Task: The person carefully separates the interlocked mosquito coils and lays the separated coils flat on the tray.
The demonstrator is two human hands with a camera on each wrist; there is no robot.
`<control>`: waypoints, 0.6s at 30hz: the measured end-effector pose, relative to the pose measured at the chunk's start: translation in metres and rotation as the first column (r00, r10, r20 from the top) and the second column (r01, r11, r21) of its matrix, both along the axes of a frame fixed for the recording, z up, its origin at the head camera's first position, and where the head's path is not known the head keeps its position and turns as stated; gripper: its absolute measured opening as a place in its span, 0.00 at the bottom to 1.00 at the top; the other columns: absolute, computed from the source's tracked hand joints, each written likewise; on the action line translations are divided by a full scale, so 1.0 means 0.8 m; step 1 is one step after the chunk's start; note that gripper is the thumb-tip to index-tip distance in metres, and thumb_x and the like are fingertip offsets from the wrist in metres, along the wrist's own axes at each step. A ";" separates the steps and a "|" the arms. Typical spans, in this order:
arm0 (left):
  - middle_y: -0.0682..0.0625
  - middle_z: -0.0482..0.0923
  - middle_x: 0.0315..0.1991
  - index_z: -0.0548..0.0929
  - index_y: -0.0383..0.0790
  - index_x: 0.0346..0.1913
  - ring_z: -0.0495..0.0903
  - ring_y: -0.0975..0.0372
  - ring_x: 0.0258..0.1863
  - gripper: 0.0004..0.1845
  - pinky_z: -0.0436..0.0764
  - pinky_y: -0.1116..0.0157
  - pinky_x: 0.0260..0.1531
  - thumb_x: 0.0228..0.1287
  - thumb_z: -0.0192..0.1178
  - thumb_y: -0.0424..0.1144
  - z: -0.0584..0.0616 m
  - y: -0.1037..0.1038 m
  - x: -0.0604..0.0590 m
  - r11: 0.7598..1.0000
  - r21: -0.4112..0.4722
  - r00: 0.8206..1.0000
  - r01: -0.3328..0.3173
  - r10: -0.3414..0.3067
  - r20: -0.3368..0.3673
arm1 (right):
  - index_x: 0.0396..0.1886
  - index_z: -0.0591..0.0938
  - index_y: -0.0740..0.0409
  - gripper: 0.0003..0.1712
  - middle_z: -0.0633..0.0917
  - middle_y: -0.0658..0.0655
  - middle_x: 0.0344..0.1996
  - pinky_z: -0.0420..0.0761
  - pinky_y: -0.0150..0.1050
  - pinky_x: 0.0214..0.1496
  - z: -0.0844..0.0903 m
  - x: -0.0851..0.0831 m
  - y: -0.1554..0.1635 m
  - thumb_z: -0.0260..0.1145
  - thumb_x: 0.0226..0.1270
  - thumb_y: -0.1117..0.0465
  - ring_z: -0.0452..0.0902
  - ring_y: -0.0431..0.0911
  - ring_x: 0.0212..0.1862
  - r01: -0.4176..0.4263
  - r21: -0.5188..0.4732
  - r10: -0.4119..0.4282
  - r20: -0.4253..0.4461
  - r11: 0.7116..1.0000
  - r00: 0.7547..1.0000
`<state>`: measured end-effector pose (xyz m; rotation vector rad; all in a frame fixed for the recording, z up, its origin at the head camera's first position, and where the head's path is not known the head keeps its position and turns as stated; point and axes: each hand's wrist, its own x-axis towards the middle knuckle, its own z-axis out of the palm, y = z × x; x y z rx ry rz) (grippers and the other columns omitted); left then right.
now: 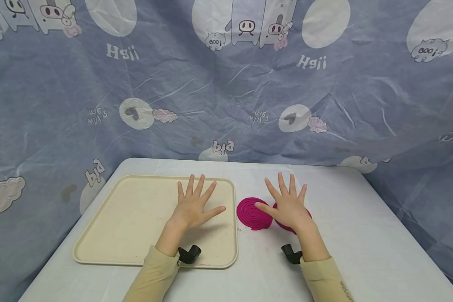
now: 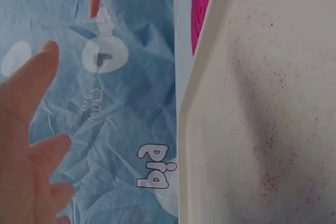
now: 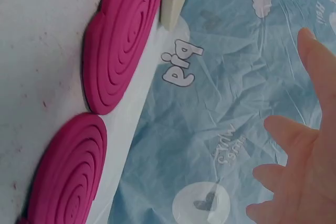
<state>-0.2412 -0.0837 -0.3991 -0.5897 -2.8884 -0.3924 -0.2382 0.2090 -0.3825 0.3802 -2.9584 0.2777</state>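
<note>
My left hand (image 1: 191, 209) is held over the right part of a cream tray (image 1: 136, 218), fingers spread and nothing in them. To the right, my right hand (image 1: 290, 207) spreads its fingers too, also holding nothing. Below it are two flat magenta spiral coils. The left coil (image 1: 252, 213) lies close beside the tray's right rim, with the right thumb overlapping it in the head view. Most of the right coil (image 1: 305, 214) is hidden behind the right hand. In the right wrist view both the nearer coil (image 3: 71, 177) and the farther coil (image 3: 128, 35) lie flat, edges meeting.
A white table (image 1: 347, 235) carries everything. Small reddish specks (image 2: 270, 156) dot the tray surface. A blue patterned cloth (image 1: 219, 84) hangs behind the table and at its sides. Black wrist mounts (image 1: 190, 254) sit at both sleeve cuffs.
</note>
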 end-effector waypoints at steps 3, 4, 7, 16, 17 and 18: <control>0.42 0.38 0.74 0.53 0.55 0.73 0.26 0.46 0.71 0.43 0.30 0.36 0.62 0.59 0.40 0.73 0.002 0.001 -0.001 0.998 0.052 1.000 0.025 -0.024 -0.017 | 0.74 0.53 0.48 0.52 0.42 0.67 0.73 0.24 0.72 0.59 0.003 0.000 0.007 0.49 0.58 0.25 0.19 0.66 0.69 -0.002 -0.032 0.002 0.006 0.999 1.000; 0.42 0.38 0.74 0.53 0.55 0.73 0.26 0.46 0.71 0.43 0.31 0.36 0.62 0.60 0.41 0.72 0.002 0.002 -0.002 0.996 0.076 0.999 0.038 -0.036 -0.026 | 0.74 0.52 0.48 0.52 0.42 0.67 0.73 0.24 0.72 0.59 0.004 0.000 0.009 0.49 0.58 0.25 0.19 0.65 0.69 -0.002 -0.045 0.002 0.011 0.999 1.000; 0.42 0.38 0.74 0.54 0.55 0.73 0.26 0.47 0.71 0.41 0.33 0.35 0.62 0.61 0.43 0.70 0.002 0.012 -0.002 0.984 0.156 0.996 0.085 -0.079 -0.046 | 0.75 0.51 0.48 0.51 0.40 0.67 0.73 0.23 0.72 0.59 0.008 0.000 0.019 0.50 0.59 0.27 0.18 0.65 0.69 -0.007 -0.114 0.011 0.030 0.994 0.999; 0.46 0.50 0.73 0.61 0.54 0.71 0.39 0.48 0.72 0.36 0.44 0.40 0.65 0.63 0.50 0.63 -0.001 0.068 0.008 0.862 0.475 0.980 0.176 -0.198 -0.004 | 0.75 0.47 0.50 0.48 0.39 0.67 0.73 0.32 0.74 0.60 0.020 0.001 0.053 0.54 0.64 0.34 0.20 0.64 0.70 -0.004 -0.313 0.037 0.099 0.950 0.994; 0.46 0.53 0.72 0.63 0.52 0.70 0.42 0.48 0.72 0.35 0.47 0.40 0.64 0.63 0.52 0.62 -0.002 0.075 0.009 0.840 0.512 0.979 0.181 -0.204 -0.011 | 0.75 0.47 0.49 0.48 0.38 0.66 0.73 0.34 0.74 0.60 0.022 0.001 0.057 0.54 0.65 0.35 0.21 0.64 0.70 -0.004 -0.340 0.043 0.109 0.940 0.993; 0.46 0.56 0.71 0.65 0.50 0.69 0.45 0.49 0.71 0.34 0.50 0.41 0.64 0.63 0.52 0.60 -0.002 0.081 0.010 0.818 0.546 0.978 0.181 -0.208 -0.014 | 0.75 0.48 0.49 0.47 0.39 0.66 0.73 0.36 0.75 0.60 0.023 0.001 0.060 0.54 0.65 0.35 0.23 0.64 0.71 -0.003 -0.363 0.049 0.117 0.932 0.992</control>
